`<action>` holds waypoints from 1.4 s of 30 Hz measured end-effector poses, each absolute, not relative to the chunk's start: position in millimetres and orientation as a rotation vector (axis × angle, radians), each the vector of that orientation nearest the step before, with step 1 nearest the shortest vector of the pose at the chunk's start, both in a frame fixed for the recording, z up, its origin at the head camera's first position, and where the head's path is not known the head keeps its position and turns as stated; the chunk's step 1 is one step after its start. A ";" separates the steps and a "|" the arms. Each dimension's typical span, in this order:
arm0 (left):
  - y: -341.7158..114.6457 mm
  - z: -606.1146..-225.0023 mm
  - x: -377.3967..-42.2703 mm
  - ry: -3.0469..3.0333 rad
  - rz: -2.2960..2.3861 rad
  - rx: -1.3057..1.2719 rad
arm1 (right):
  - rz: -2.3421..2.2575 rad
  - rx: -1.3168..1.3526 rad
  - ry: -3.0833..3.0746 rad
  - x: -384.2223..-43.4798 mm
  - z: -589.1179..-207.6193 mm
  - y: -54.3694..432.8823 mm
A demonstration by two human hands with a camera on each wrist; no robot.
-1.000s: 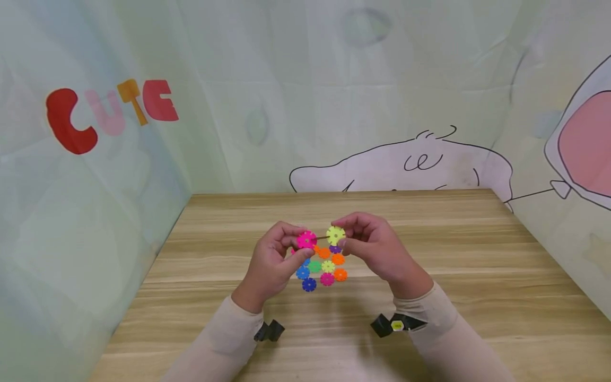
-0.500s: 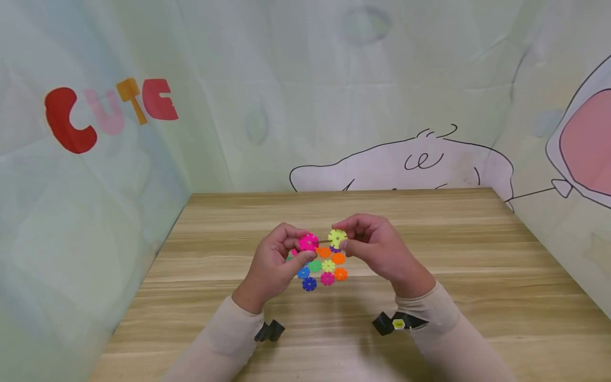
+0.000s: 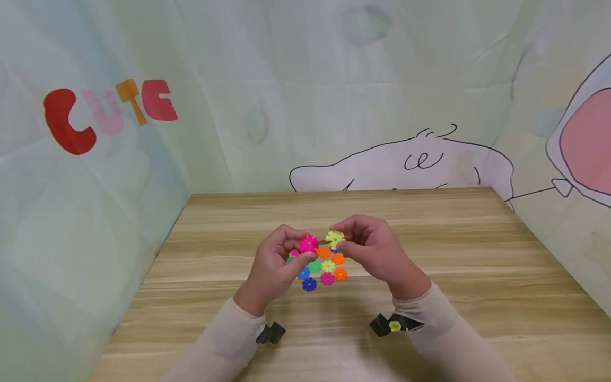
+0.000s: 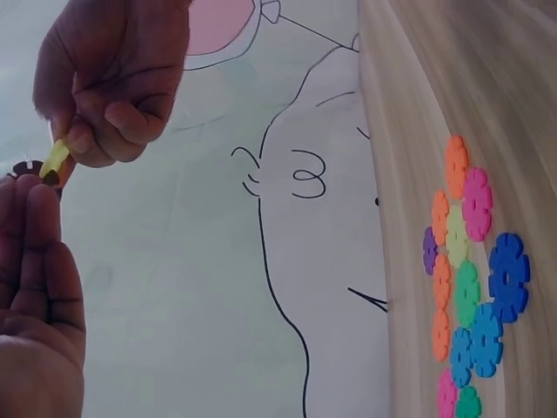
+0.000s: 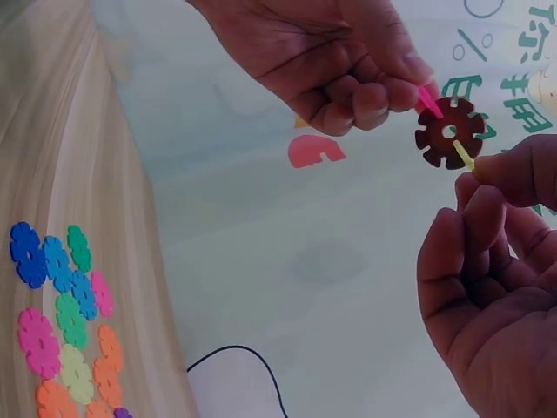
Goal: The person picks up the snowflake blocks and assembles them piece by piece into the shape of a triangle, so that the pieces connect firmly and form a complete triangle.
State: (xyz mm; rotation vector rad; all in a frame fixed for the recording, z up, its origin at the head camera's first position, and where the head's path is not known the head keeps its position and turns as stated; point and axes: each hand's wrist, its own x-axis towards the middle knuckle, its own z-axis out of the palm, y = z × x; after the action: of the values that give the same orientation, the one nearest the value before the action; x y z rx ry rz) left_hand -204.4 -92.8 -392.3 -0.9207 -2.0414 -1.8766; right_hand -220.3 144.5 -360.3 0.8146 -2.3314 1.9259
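Note:
Pinched in my left hand (image 3: 274, 268) is a pink notched disc (image 3: 308, 243), its face toward the head camera. My right hand (image 3: 382, 252) pinches a yellow notched disc (image 3: 335, 239) by its right side. Between the two, a brown notched disc (image 5: 450, 132) stands edge-on in the head view. The right wrist view shows the pink disc's edge in one side of the brown disc and the yellow disc's edge at the opposite side; how deep each sits is unclear. In the left wrist view, fingers cover much of the brown disc.
Below the hands, loose notched discs lie flat on the wooden table (image 3: 215, 307), among them a dark blue disc (image 3: 309, 284), a green disc (image 3: 315, 266) and an orange disc (image 3: 341, 274). A printed cloth backdrop (image 3: 286, 95) stands behind the table.
Both hands have lowered slightly. In the last half second my right hand has shifted a little left, bringing the yellow disc nearer the pink one. The discs on the table stay put.

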 end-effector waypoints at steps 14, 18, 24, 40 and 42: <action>-88.1 -398.4 -206.5 -2.086 -1.748 -0.864 | 2.058 0.892 -2.292 -215.5 -366.4 137.7; -86.4 -398.1 -206.3 -2.158 -1.730 -0.871 | 2.043 0.945 -2.292 -215.0 -368.9 133.9; -85.4 -396.4 -204.7 -2.203 -1.707 -0.826 | 2.073 0.976 -2.306 -216.6 -369.4 130.8; -91.5 -390.6 -204.3 -2.154 -1.787 -0.767 | 1.493 0.702 -2.960 -259.5 -414.6 136.2; -91.9 -390.7 -204.2 -2.150 -1.785 -0.779 | 1.366 0.660 -3.052 -264.0 -421.4 139.2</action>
State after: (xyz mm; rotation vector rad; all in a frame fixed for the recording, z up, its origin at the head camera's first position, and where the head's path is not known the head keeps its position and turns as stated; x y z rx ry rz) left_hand -204.2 -91.9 -390.7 -0.7794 -2.1504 -1.7852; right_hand -264.0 139.2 -421.4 0.6600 -3.0516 1.3662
